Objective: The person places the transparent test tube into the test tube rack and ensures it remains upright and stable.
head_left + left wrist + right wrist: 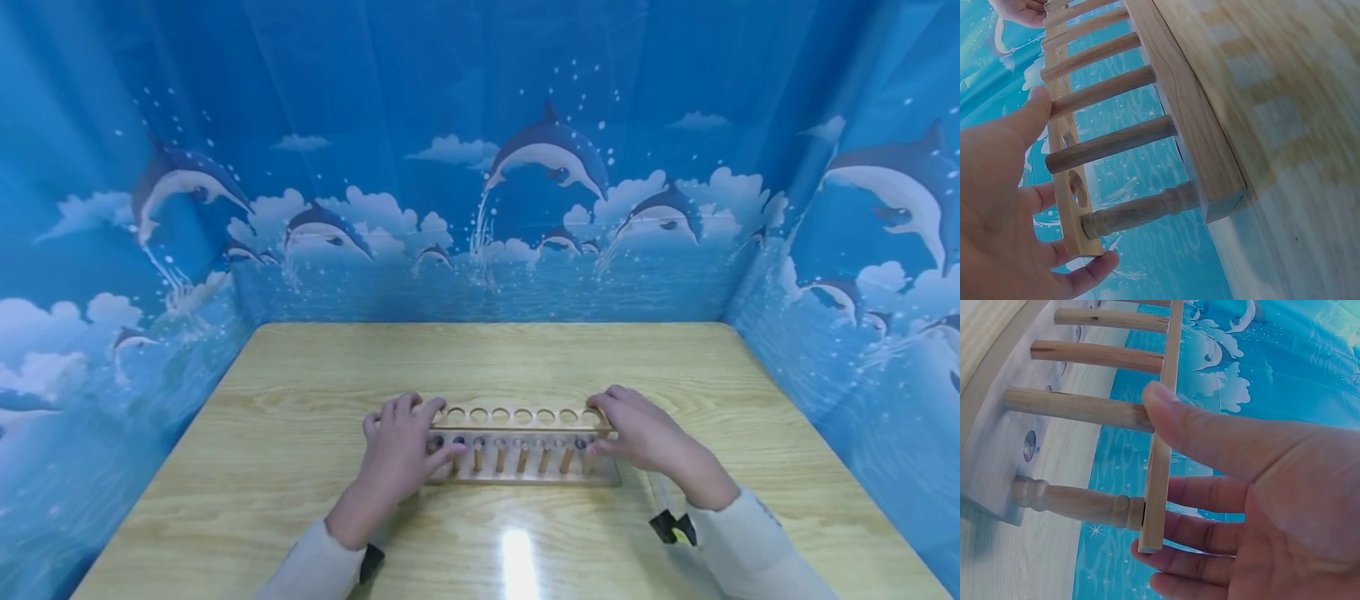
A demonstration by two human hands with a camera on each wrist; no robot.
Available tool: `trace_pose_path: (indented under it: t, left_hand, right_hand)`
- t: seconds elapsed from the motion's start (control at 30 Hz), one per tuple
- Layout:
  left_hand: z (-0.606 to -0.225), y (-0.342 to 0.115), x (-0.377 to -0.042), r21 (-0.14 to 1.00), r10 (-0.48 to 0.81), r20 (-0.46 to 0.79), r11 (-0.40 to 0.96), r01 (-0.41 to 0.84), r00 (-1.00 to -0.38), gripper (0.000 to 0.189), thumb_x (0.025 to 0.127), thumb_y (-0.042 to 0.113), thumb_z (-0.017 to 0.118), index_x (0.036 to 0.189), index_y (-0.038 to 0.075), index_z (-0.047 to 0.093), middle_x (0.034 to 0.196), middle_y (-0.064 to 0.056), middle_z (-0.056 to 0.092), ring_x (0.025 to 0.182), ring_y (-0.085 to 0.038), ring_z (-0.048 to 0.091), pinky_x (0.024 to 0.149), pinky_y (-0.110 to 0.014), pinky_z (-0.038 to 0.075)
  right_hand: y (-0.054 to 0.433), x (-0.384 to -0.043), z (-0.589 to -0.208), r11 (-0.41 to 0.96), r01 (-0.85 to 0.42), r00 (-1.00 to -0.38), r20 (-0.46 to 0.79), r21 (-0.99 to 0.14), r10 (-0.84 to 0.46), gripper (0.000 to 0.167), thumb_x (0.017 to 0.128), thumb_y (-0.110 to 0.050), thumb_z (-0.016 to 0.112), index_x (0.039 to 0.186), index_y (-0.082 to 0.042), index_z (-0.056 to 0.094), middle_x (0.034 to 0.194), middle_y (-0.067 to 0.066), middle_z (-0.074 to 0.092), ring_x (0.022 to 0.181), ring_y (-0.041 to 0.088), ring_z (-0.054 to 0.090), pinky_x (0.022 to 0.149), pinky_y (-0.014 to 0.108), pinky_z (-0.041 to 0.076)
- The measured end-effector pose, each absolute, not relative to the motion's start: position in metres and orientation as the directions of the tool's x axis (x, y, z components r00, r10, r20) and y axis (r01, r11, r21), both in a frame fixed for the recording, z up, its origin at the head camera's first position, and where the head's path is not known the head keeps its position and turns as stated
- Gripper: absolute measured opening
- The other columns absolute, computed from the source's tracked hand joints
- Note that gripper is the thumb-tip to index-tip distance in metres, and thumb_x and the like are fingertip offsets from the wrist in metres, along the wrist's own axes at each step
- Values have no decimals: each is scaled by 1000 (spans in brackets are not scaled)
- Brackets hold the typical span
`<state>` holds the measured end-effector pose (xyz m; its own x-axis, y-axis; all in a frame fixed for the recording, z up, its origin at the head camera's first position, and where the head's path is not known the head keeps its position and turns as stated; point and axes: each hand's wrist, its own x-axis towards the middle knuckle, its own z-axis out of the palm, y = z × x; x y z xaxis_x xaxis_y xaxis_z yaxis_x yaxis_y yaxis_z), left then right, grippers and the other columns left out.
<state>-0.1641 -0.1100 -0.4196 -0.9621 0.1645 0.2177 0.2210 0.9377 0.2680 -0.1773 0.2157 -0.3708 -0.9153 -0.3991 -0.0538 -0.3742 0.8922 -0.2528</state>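
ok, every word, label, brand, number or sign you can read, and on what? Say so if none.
None readable in any view.
Rack: no text seen.
Table: no text seen.
Backdrop: pictures only.
Right sleeve: a faint grey mark near the cuff, too blurred to tell whether it is text.

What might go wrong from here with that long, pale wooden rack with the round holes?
If the left hand and right hand move unevenly, the rack may tilt, since they grip its opposite ends. Both hold its flat, holed upper bar, so a hard pull could strain the turned wooden end posts beneath it.
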Motion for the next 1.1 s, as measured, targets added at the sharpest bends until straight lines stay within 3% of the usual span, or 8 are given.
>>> trace_pose_path:
  t: [0.43,0.6,0.8,1.1]
  left_hand:
    - [-420,-110,-163,282,169,203,933,223,-964,72,79,64,67,136,22,53,137,-17,47,126,-40,42,102,-72,25]
    - [-420,-109,-163,284,183,203,929,237,-962,72,81,62,67,137,19,52,143,-19,43,132,-40,38,105,-73,18]
    - [-423,-109,-164,262,224,222,924,279,-949,77,84,63,62,143,17,45,146,-19,40,137,-41,32,106,-75,12]
    - [-426,-105,-166,243,296,271,899,363,-916,70,91,62,53,146,18,44,146,-19,41,140,-42,27,111,-69,5]
  right_hand:
    - [216,-174,-370,890,-368,-918,-44,-270,-394,70,78,-36,80,130,5,55,118,17,60,104,33,59,86,48,51]
    - [220,-174,-369,871,-326,-933,-21,-368,-359,74,92,-47,62,141,5,43,136,27,49,119,44,51,96,58,45]
    - [226,-173,-368,866,-302,-947,19,-399,-322,71,102,-51,40,145,5,36,143,31,40,127,50,41,100,64,38]
    - [235,-178,-367,910,-224,-973,26,-350,-229,57,105,-31,43,144,9,33,140,35,41,125,52,42,97,64,39]
